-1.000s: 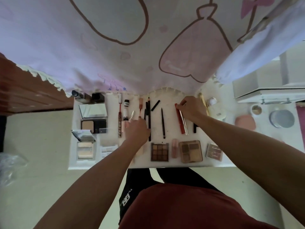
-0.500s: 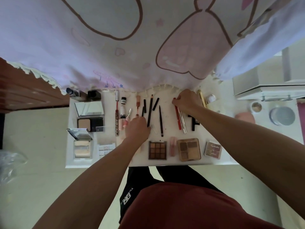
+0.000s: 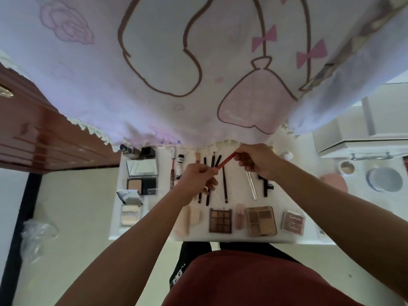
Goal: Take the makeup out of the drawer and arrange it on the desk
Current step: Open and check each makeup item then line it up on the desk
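A red makeup pencil [image 3: 225, 161] is lifted above the white desk [image 3: 236, 186], slanting from lower left to upper right. My left hand [image 3: 198, 180] pinches its lower end and my right hand [image 3: 257, 160] pinches its upper end. Under my hands several black pencils [image 3: 225, 188] lie in a row. A silver pen [image 3: 251, 185] and a black liner [image 3: 266, 184] lie to the right. Along the front edge sit a brown eyeshadow palette [image 3: 220, 220], a pink tube [image 3: 239, 216], a tan palette [image 3: 261, 220] and a small pink palette [image 3: 293, 223].
At the desk's left are an open powder compact [image 3: 142, 177], a highlighter case [image 3: 130, 206], lipsticks [image 3: 139, 151] and slim tubes [image 3: 180, 167]. A pink patterned cloth [image 3: 187, 74] hangs over the back. Round jars [image 3: 385, 180] and a pink sponge [image 3: 335, 183] sit right, by a white drawer unit [image 3: 362, 142].
My right hand lifted the red pencil off the desk, and my left hand came up from the black pencils to take its lower end. The silver pen stayed down.
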`<state>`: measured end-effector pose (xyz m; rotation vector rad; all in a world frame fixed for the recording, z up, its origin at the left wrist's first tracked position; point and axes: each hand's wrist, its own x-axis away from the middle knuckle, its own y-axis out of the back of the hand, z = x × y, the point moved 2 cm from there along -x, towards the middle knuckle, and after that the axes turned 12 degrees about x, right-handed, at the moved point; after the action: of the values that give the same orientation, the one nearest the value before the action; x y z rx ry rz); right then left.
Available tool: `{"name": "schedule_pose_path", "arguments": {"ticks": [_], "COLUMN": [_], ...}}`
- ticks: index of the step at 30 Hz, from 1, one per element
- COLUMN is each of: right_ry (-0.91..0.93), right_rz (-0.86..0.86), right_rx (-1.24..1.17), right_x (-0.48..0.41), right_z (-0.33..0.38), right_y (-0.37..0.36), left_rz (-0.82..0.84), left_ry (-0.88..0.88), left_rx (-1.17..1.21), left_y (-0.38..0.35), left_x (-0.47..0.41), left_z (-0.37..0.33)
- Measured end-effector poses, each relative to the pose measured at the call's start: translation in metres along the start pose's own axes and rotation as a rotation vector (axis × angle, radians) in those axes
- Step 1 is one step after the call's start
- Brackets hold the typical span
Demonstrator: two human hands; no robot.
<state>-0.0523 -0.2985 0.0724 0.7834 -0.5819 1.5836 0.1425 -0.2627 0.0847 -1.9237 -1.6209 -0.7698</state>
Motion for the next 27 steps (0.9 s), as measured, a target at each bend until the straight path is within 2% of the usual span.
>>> {"name": "schedule_pose_path", "arguments": {"ticks": [3,7,9,13,18,27], "right_ry": [0.059,0.283,0.385,0.555,0.609,0.647], "right_rz": [0.026,0.182,0.278,0.202,0.125,0.074], "right_rx": [0.130,0.729,0.921,1.235,1.309,1.180], "right_x": [0.004,0.016,0.025,0.036,0.048,0.056], "right_z": [0.004,0.008,0.010,0.009,0.000,-0.012], "right_y": [-0.002,-0.006,-0.015,-0.029,-0.034,-0.031], "left_rz": [-0.024,-0.011,0.024,0.068,0.132,0.180], "left_ry": [-0.068,-0.188,-0.202,-0.180,-0.110,-0.096], "left_rx": [-0.080,-0.340,-0.392,-0.381,-0.315,-0.297], "left_y": [0.010,0.023,0.025,0.029,0.036,0.039], "left_x": [0.007,0.013,0.016,0.016,0.016,0.019], "left_z": [-0.006,-0.016,-0.022,-0.029,-0.026,-0.025]}}
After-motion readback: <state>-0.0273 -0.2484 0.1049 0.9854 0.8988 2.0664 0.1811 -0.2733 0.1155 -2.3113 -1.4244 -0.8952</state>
